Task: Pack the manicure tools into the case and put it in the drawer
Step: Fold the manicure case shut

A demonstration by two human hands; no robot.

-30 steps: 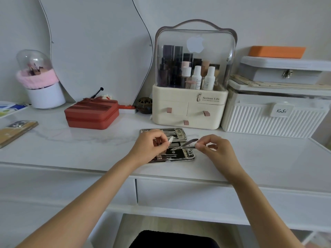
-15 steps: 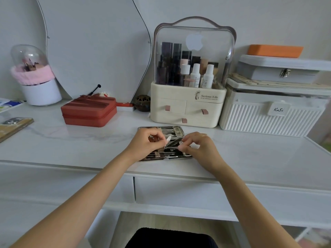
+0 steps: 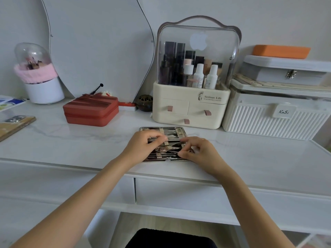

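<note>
Lying open on the white table point(image 3: 71, 140), the manicure case point(image 3: 162, 130) sits just in front of the cream cosmetics organizer point(image 3: 190, 108), both halves flat and lined with metal tools held under small straps. The left hand point(image 3: 143, 145) rests over the case's left side, its fingers point(image 3: 159, 138) curled down and pinching at something small near the middle of the case; what exactly they hold is too small to tell. The right hand point(image 3: 198, 153) lies over the case's right side, its fingers point(image 3: 184, 140) bent inward, with the thumb and forefinger pinched on a slim metal tool point(image 3: 172, 149) that lies against the dark lining of the near half. Left of the case, and well apart from it, stands a red zipped box point(image 3: 91, 111). Directly below the case, under the table edge, the drawer point(image 3: 179, 192) front is closed.
</note>
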